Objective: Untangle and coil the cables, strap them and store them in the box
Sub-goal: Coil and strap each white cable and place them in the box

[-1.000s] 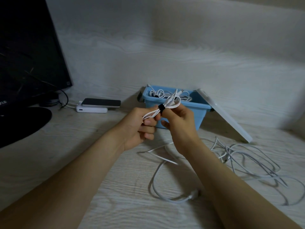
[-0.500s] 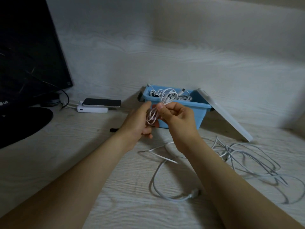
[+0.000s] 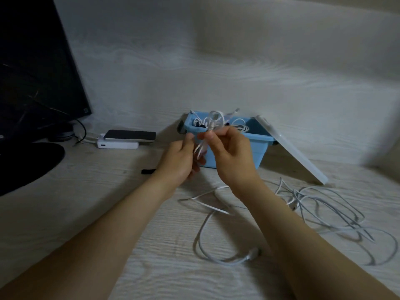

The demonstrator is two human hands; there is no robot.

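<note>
Black flat monitor (image 3: 32,72) cropped at left edge, white coiled cable bundle (image 3: 211,124) blurred, blue plastic box (image 3: 257,152) partly behind right hand (image 3: 231,156)

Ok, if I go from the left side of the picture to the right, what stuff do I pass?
monitor → phone → left hand → right hand → white lid → tangled cables. The blue box and the held cable overlap the hands, so I skip them.

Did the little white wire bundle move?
Yes: the cable bundle swung from sideways to upright, and its loops now stand higher against the rim of the blue box.
</note>
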